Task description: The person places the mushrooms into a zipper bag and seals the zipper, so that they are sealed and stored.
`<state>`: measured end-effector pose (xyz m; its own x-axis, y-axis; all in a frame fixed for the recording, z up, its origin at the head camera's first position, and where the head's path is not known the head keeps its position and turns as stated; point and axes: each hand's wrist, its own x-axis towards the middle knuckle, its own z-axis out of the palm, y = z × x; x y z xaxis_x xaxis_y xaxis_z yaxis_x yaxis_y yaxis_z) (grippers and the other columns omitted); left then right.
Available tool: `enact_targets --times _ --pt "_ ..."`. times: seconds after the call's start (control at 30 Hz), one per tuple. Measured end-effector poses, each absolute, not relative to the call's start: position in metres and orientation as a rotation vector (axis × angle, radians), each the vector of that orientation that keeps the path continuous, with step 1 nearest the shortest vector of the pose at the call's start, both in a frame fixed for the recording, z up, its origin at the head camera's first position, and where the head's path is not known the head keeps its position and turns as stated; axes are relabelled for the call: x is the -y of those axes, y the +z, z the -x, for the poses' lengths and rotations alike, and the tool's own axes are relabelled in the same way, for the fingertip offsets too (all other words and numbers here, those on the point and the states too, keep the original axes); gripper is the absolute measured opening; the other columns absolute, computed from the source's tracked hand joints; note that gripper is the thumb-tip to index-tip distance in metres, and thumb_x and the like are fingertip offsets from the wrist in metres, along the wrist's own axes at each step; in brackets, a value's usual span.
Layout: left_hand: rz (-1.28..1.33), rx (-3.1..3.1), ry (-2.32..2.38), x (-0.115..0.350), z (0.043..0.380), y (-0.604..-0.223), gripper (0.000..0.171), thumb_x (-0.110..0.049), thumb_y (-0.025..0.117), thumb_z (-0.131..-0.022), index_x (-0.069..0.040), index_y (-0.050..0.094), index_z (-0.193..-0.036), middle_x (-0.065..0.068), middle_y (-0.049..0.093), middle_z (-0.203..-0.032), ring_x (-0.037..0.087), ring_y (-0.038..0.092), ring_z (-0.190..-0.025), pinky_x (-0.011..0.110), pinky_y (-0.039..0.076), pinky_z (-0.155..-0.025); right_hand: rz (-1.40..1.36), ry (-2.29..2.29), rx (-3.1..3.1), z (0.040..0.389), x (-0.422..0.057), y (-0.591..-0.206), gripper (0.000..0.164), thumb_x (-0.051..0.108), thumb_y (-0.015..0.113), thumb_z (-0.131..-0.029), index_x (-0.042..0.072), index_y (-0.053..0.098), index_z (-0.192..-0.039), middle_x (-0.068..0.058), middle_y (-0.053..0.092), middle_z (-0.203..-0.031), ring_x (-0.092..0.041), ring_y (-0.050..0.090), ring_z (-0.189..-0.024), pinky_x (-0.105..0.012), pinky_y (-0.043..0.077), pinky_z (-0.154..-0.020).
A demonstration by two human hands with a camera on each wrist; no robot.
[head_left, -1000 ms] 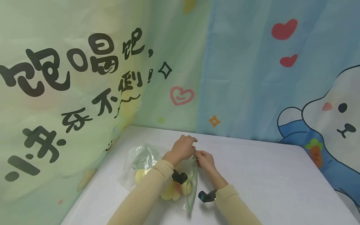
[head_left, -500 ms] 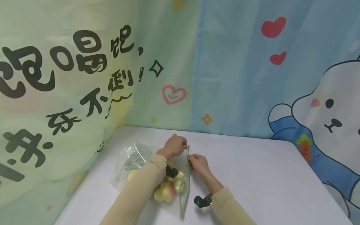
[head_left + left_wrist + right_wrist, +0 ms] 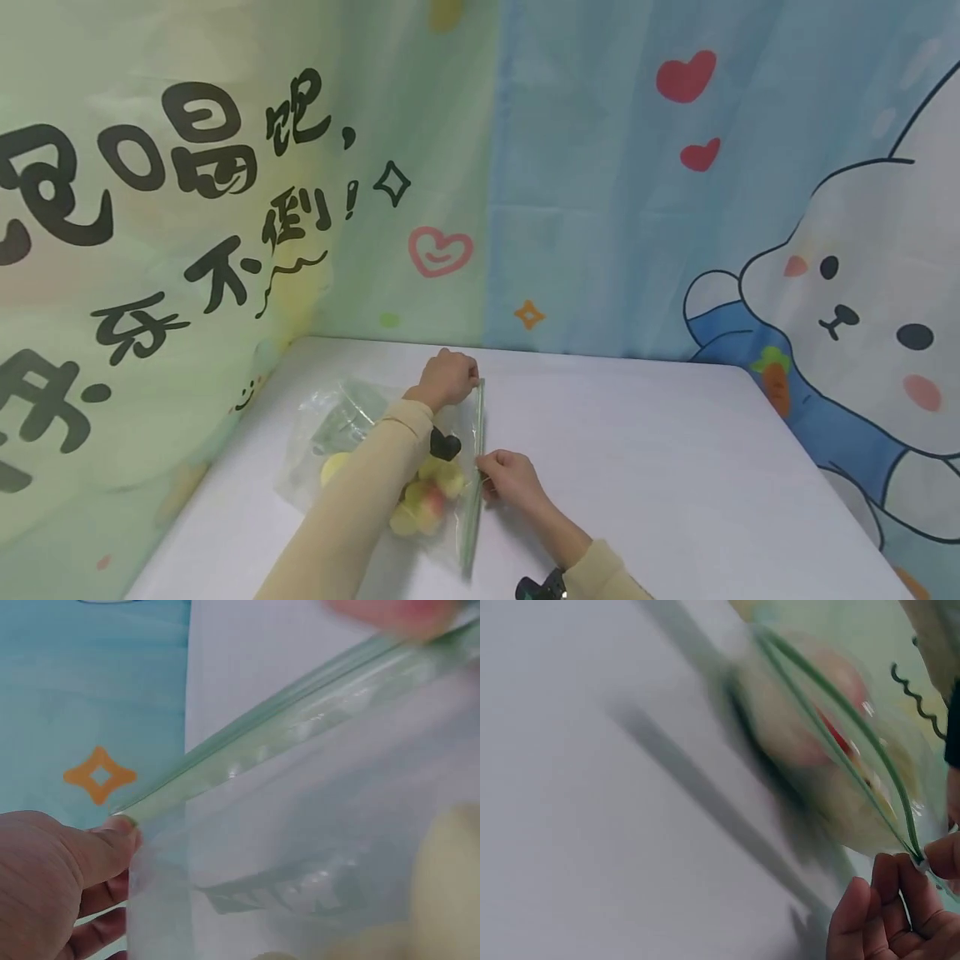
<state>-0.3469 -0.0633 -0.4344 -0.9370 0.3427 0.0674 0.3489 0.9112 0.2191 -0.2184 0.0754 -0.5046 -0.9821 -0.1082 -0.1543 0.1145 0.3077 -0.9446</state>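
A clear zip-lock bag [image 3: 303,442] with a green zip strip [image 3: 470,525] lies on the white table. Inside are several yellow fruits [image 3: 420,507], some blushed red; their exact kind is unclear through the film. My left hand [image 3: 450,377] pinches the strip's far corner between thumb and finger, as the left wrist view [image 3: 45,877] confirms. Partway along the strip, my right hand [image 3: 512,479] pinches it between thumb and fingers. In the right wrist view the two green zip edges [image 3: 840,705] stand apart on one side of the right hand [image 3: 900,915] and meet at its fingertips.
The white table [image 3: 637,467] stretches to the right of the bag. A printed curtain [image 3: 585,167] hangs behind and along the left side. Black wrist cameras [image 3: 445,444] sit on both wrists.
My right hand has slid along the zip strip toward me, from near the left hand to about mid-strip. The left hand stays at the far corner. The head view has turned rightward.
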Motion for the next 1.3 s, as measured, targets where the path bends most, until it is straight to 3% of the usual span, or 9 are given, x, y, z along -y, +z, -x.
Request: enact_targets --times 0.3,0.53,0.9,1.17,1.3 --pt "0.468 3.017 -0.333 0.070 0.349 -0.447 0.015 -0.029 0.063 -0.095 -0.017 0.071 -0.091 0.002 0.061 -0.094 0.026 0.057 -0.097 0.044 0.050 -0.081 0.109 -1.601 -2.308 0.165 -0.080 -0.514 0.024 0.021 0.062 -0.090 0.004 0.061 -0.073 0.005 0.049 -0.053 -0.006 0.045 -0.043 -0.017 0.039 -0.041" --pt "0.460 2.999 -0.333 0.070 0.355 -0.447 0.015 -0.029 0.063 -0.095 -0.017 0.070 -0.089 0.002 0.060 -0.094 0.025 0.056 -0.095 0.044 0.049 -0.081 0.104 -1.499 -2.307 0.150 -0.084 -0.511 0.023 0.022 0.062 -0.090 0.007 0.061 -0.072 0.004 0.053 -0.056 -0.008 0.047 -0.047 -0.020 0.041 -0.044" --pt "0.452 3.036 -0.479 0.079 0.352 -0.451 0.016 -0.027 0.063 -0.095 -0.013 0.070 -0.094 0.004 0.060 -0.096 0.025 0.059 -0.093 0.041 0.051 -0.080 0.112 -1.470 -2.185 0.147 -0.089 -0.511 0.019 0.022 0.060 -0.092 0.006 0.067 -0.086 0.003 0.060 -0.066 -0.009 0.051 -0.057 -0.021 0.044 -0.052" --pt "0.591 2.953 -0.908 0.068 0.328 -0.438 0.029 -0.026 0.058 -0.096 -0.008 0.066 -0.117 0.012 0.064 -0.120 0.030 0.060 -0.109 0.043 0.049 -0.092 0.313 -1.396 -2.440 0.172 -0.121 -0.487 0.027 0.022 0.063 -0.093 0.000 0.064 -0.109 -0.003 0.066 -0.085 -0.016 0.059 -0.063 -0.030 0.052 -0.054" --pt "0.726 2.939 -1.146 0.053 0.302 -0.426 0.036 -0.029 0.056 -0.098 -0.007 0.062 -0.126 0.015 0.060 -0.128 0.032 0.058 -0.114 0.045 0.048 -0.094 0.279 -1.267 -2.681 0.192 -0.139 -0.458 0.028 0.026 0.065 -0.093 0.006 0.066 -0.112 -0.005 0.068 -0.104 -0.020 0.064 -0.082 -0.034 0.054 -0.066"
